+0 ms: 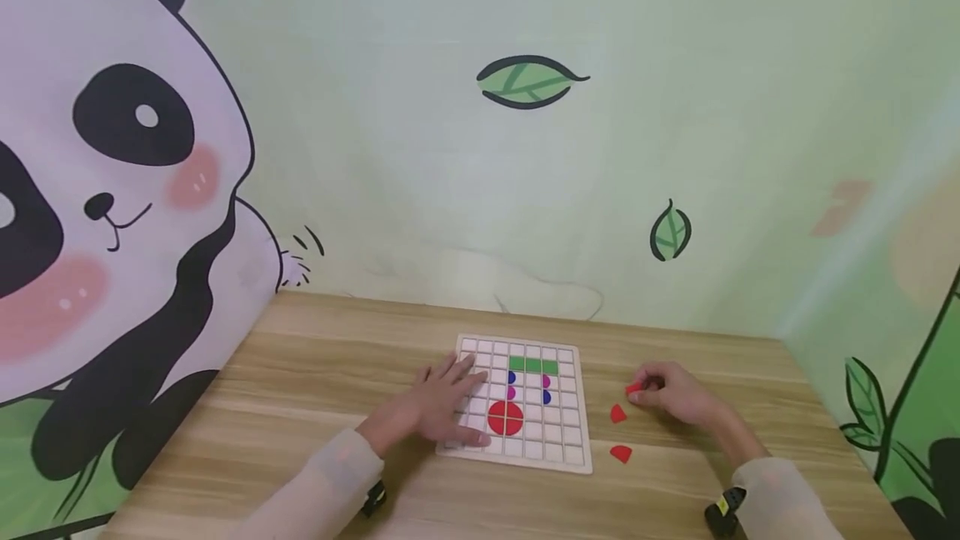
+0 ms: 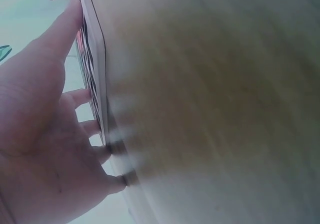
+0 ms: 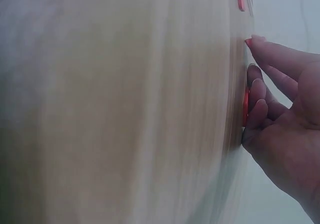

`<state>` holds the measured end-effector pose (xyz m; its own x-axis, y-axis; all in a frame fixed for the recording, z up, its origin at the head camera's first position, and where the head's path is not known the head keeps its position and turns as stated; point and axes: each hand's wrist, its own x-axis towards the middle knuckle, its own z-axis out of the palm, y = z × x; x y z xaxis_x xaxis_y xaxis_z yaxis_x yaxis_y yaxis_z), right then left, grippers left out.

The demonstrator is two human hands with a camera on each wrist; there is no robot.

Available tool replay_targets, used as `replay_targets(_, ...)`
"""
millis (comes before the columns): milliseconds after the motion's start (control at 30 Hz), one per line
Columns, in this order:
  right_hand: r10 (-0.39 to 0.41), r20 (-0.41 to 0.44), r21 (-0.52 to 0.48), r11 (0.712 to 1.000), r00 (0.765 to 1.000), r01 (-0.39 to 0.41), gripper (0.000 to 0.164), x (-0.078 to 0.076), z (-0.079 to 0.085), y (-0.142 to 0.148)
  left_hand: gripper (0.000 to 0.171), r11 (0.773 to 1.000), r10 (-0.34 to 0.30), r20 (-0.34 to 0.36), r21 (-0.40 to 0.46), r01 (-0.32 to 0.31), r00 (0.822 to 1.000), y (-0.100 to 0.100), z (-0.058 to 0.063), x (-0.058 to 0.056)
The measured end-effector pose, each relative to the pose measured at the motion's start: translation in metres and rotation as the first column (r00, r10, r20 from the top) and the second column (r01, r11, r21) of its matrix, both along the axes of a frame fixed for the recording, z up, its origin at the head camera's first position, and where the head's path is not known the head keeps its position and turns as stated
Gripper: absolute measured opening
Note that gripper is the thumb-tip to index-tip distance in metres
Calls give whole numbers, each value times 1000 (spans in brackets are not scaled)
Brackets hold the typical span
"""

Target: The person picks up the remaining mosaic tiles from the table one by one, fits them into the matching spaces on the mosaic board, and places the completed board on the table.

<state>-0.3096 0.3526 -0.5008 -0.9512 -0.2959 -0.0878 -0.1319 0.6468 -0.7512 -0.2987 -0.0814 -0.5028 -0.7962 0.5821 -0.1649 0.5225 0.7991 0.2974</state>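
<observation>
A white grid board [image 1: 532,450] lies on the table. On it are a row of green squares [image 1: 533,365], blue and magenta half-circles [image 1: 547,388], and a red circle [image 1: 505,418] of quarter pieces. My left hand [image 1: 444,402] rests with fingers spread on the board's left side, its thumb near the front edge. To the right of the board, my right hand [image 1: 671,392] pinches a red quarter-circle piece [image 1: 634,387] between thumb and finger. Another red piece [image 3: 245,106] shows by its curled fingers in the right wrist view.
Two loose red quarter-circle pieces, a farther one [image 1: 618,413] and a nearer one [image 1: 621,454], lie between the board and my right hand. The wooden table [image 1: 315,373] meets a wall [image 1: 420,190] printed with a panda and leaves.
</observation>
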Motion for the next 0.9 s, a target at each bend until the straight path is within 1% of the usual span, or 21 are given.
replay_targets(100,1,-24,27,1000,1000,0,10,4,-1,-2,108,1000,4,18,-7,-4,1000,0,0,1)
replay_targets(200,2,-73,58,998,997,2,8,6,2,-4,108,1000,6,17,-7,-5,1000,0,0,2)
replay_targets(333,-18,-121,92,995,992,30,3,7,11,-8,108,1000,5,5,-11,-5,1000,0,0,0)
replay_targets(500,-23,-148,115,993,989,40,7,6,25,-14,108,1000,8,18,-10,-8,1000,1,1,-1)
replay_targets(567,-7,-160,119,993,987,26,8,5,30,-18,107,1000,9,17,-8,-9,1000,1,1,0)
replay_targets(700,55,-196,111,993,979,-33,5,7,36,-27,106,1000,8,18,-4,-8,1000,1,5,1)
replay_targets(800,82,-201,73,995,976,-69,11,9,38,-37,105,1000,6,27,2,-6,1000,1,7,2)
replay_targets(867,87,-195,46,996,977,-79,16,10,37,-43,106,1000,-5,14,15,4,1000,0,2,0)
replay_targets(900,83,-187,32,996,979,-79,19,11,37,-47,106,1000,-6,15,17,6,1000,0,2,0)
